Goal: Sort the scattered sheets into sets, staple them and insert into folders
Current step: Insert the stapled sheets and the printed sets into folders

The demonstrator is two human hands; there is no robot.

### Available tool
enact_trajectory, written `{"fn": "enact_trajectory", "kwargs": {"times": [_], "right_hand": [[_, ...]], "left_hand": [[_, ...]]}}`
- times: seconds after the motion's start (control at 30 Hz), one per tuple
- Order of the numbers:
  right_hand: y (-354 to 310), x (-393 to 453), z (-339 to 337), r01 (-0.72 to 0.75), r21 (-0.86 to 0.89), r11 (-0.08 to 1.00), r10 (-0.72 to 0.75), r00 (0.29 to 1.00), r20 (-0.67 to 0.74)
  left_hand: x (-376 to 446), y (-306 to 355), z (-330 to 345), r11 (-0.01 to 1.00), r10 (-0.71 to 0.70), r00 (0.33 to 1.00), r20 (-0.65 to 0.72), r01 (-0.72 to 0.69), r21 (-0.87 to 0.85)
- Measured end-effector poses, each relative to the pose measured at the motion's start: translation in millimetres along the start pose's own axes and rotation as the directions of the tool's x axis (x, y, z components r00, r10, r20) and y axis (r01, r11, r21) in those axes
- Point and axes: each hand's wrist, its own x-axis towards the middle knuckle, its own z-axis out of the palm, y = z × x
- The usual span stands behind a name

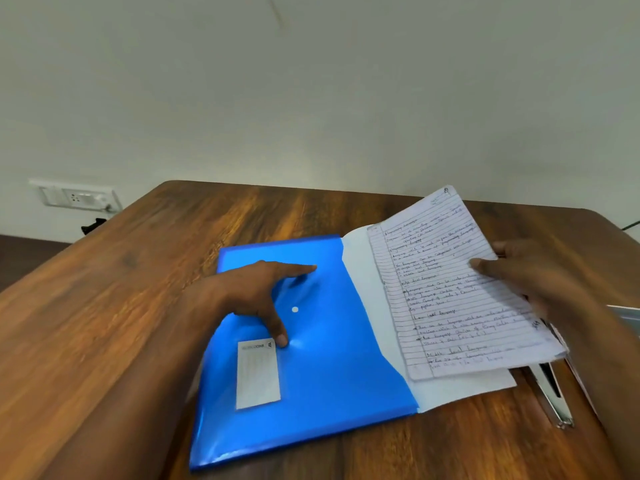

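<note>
A blue plastic folder (322, 368) lies flat on the wooden table (104, 323), with a white snap button and a white label on its front. My left hand (256, 299) presses on the folder with spread, straight fingers. A white flap or sheet (367, 299) sticks out of the folder's right side. Over it, my right hand (540, 282) grips a set of lined handwritten sheets (453, 292) by their right edge, thumb on top. The sheets' left edge sits at the folder's opening.
A stapler (550, 389) lies on the table at the right, partly under the sheets. More paper edges (623, 317) show at the far right. A wall socket (78, 197) is behind the table's left corner. The table's far edge meets the wall.
</note>
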Motion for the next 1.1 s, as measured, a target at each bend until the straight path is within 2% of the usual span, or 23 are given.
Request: {"fn": "enact_trajectory", "kwargs": {"times": [0.07, 0.17, 0.27, 0.37, 0.57, 0.83, 1.1], "right_hand": [[3, 4, 2, -0.006, 0.017, 1.0, 0.006, 1.0, 0.006], [8, 7, 5, -0.004, 0.029, 1.0, 0.003, 1.0, 0.02], [13, 8, 9, -0.007, 0.078, 0.997, 0.004, 0.999, 0.048], [16, 8, 15, -0.001, 0.098, 0.995, -0.006, 0.998, 0.067], [14, 5, 16, -0.003, 0.166, 0.986, -0.007, 0.998, 0.061], [21, 8, 10, -0.028, 0.242, 0.97, 0.021, 0.999, 0.035], [25, 10, 11, -0.012, 0.217, 0.976, 0.01, 1.0, 0.009]], "left_hand": [[-2, 14, 3, 0.998, -0.017, 0.999, -0.034, 0.019, 0.064], [0, 51, 21, 0.984, 0.0, 0.972, -0.234, 0.042, 0.174], [12, 94, 43, 0.947, -0.063, 0.915, -0.4, 0.181, 0.264], [22, 115, 56, 0.928, -0.118, 0.876, -0.468, 0.265, 0.262], [29, 136, 63, 0.941, -0.207, 0.837, -0.507, 0.312, 0.13], [33, 140, 60, 0.926, -0.342, 0.816, -0.466, 0.378, -0.018], [39, 144, 65, 0.913, -0.342, 0.797, -0.498, 0.408, 0.027]]}}
